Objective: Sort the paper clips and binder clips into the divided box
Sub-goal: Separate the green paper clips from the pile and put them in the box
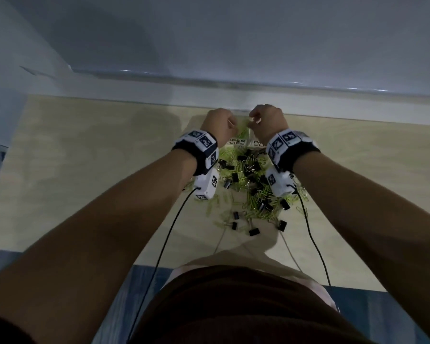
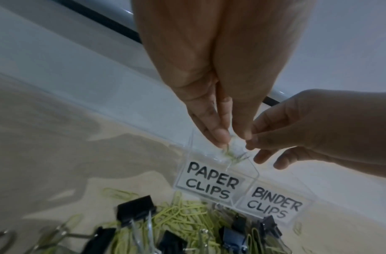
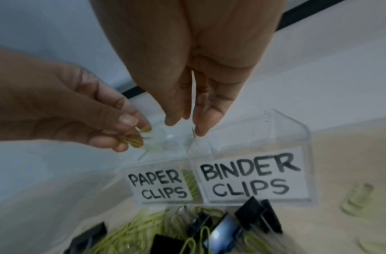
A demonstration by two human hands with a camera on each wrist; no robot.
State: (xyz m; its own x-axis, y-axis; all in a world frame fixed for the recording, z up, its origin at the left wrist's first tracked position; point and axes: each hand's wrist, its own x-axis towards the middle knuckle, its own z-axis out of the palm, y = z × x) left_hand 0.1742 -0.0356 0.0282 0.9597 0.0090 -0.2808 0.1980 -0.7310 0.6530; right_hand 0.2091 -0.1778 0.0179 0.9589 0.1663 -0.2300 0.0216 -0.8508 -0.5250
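Note:
A clear divided box [image 1: 236,142] stands at the far side of the pile, with its left cell labelled PAPER CLIPS [image 2: 211,182] and its right cell BINDER CLIPS [image 3: 248,180]. My left hand [image 2: 231,141] hovers over the paper-clip cell and pinches a few yellow-green paper clips [image 3: 136,140]; more lie inside that cell. My right hand [image 3: 185,125] hangs beside it over the divider, fingertips close together, and what they hold is too small to tell. A mixed pile [image 1: 253,182] of yellow-green paper clips [image 2: 183,218] and black binder clips [image 2: 135,209] lies in front of the box.
The box stands on a pale wooden table [image 1: 97,157] close to a white ledge [image 1: 233,95] along the far edge. Stray clips [image 3: 357,197] lie right of the box and toward me [image 1: 253,230]. Black cables [image 1: 169,232] run from both wrist cameras.

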